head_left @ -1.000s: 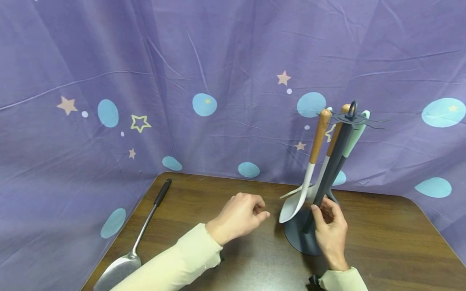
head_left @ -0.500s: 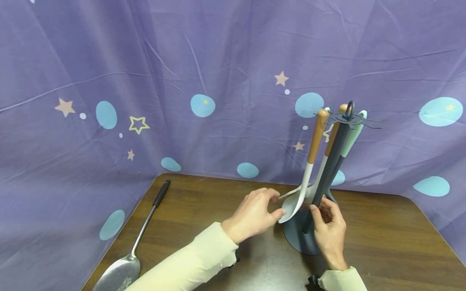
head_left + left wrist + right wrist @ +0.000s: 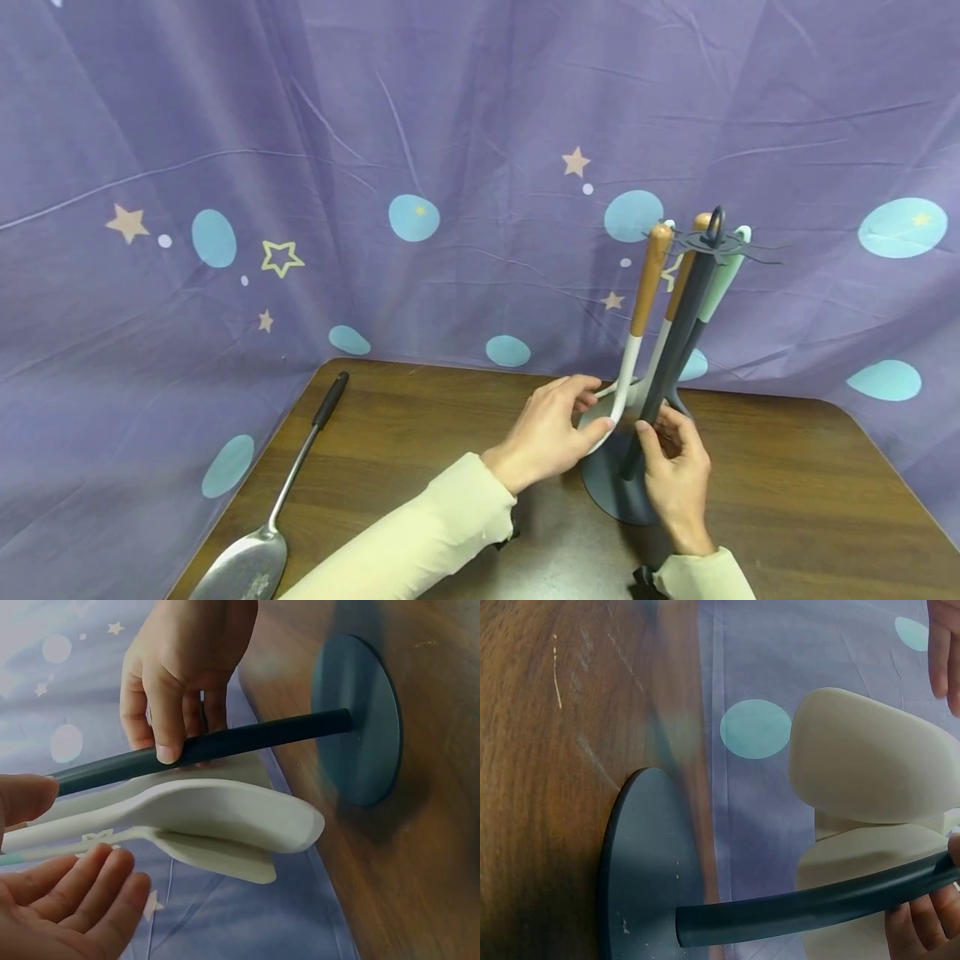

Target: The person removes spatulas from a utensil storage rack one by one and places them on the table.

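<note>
A dark utensil stand (image 3: 685, 333) with a round base and hooked top stands at the right in the head view. My right hand (image 3: 678, 479) pinches its pole low down, thumb in front and fingers behind. On its left side hangs a white cooking utensil (image 3: 651, 283) with a brown handle and broad scooped head. My left hand (image 3: 551, 429) is at that utensil's lower shaft, thumb overlapping it in the head view. Its fingers (image 3: 97, 896) lie spread beside the pale utensils in the left wrist view. The left hand partly hides the scooped head (image 3: 596, 412) in the head view.
Another brown-handled utensil (image 3: 678, 287) and a mint-handled one (image 3: 722, 283) also hang on the stand. A steel wok turner (image 3: 243, 567) with a black handle lies along the left of the wooden table (image 3: 420, 400). A purple patterned curtain (image 3: 465, 100) hangs behind.
My left hand has moved right, from beside the stand to the hanging white utensil, its fingers opening out on the way. The right hand keeps its pinch on the pole.
</note>
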`<state>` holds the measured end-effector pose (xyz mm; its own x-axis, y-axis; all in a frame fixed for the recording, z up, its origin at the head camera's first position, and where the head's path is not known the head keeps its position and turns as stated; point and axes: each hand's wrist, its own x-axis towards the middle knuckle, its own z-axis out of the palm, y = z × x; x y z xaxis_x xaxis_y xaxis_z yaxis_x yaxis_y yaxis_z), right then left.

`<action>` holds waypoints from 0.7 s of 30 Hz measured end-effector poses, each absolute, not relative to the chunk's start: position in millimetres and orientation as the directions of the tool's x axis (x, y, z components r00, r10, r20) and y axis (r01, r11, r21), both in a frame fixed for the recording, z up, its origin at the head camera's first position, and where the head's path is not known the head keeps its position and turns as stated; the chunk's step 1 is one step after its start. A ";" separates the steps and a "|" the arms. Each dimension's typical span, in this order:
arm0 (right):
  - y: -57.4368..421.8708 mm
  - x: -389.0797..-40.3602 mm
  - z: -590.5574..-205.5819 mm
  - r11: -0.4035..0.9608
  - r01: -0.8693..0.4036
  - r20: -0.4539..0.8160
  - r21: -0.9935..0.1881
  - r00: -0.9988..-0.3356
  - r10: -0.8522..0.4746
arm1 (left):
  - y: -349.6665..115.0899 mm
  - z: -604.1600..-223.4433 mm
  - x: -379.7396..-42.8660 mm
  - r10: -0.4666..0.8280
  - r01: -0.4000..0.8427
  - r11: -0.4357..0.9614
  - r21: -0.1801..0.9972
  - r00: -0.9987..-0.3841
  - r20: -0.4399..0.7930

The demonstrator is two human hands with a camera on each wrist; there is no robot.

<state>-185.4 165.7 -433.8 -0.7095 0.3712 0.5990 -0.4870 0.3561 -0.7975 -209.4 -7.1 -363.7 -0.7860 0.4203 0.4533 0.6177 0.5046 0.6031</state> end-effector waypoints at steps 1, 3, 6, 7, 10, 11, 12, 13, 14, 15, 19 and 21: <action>165.6 -185.5 -433.9 0.357 -0.485 0.598 -0.798 -0.710 0.371 | -5.8 -364.5 -210.4 0.418 0.623 0.492 0.608 -0.782 0.463; 165.5 -185.6 -434.3 0.363 -0.480 0.596 -0.799 -0.711 0.372 | -3.1 -365.5 -212.1 0.415 0.634 0.463 0.619 -0.773 0.481; 165.5 -185.3 -434.8 0.369 -0.477 0.596 -0.798 -0.711 0.372 | 1.2 -365.4 -214.6 0.409 0.648 0.421 0.635 -0.760 0.505; 165.5 -185.3 -434.9 0.369 -0.477 0.597 -0.798 -0.710 0.373 | 2.8 -365.5 -215.9 0.406 0.650 0.406 0.642 -0.758 0.511; 165.8 -185.3 -435.0 0.372 -0.479 0.601 -0.795 -0.707 0.374 | 8.1 -364.6 -219.7 0.396 0.645 0.357 0.676 -0.760 0.516; 165.9 -185.5 -434.9 0.373 -0.479 0.602 -0.794 -0.706 0.373 | 9.9 -364.3 -221.0 0.393 0.641 0.340 0.689 -0.762 0.515; 166.1 -185.6 -434.8 0.375 -0.478 0.602 -0.794 -0.707 0.372 | 11.8 -364.2 -222.2 0.391 0.637 0.322 0.700 -0.763 0.514; 166.1 -185.8 -434.7 0.376 -0.479 0.602 -0.793 -0.706 0.372 | 13.8 -364.1 -223.5 0.388 0.634 0.304 0.711 -0.764 0.516; 166.1 -185.9 -434.5 0.376 -0.479 0.602 -0.794 -0.706 0.372 | 15.6 -363.4 -224.3 0.385 0.628 0.283 0.725 -0.767 0.514; 166.0 -186.0 -434.3 0.374 -0.480 0.602 -0.794 -0.707 0.371 | 17.4 -363.0 -225.0 0.384 0.620 0.265 0.738 -0.770 0.510; 165.4 -186.1 -433.5 0.368 -0.487 0.605 -0.792 -0.705 0.369 | 23.4 -360.9 -227.9 0.380 0.561 0.205 0.802 -0.801 0.463; 165.4 -186.1 -433.2 0.370 -0.488 0.607 -0.791 -0.704 0.368 | 25.7 -360.5 -229.3 0.377 0.529 0.177 0.830 -0.816 0.439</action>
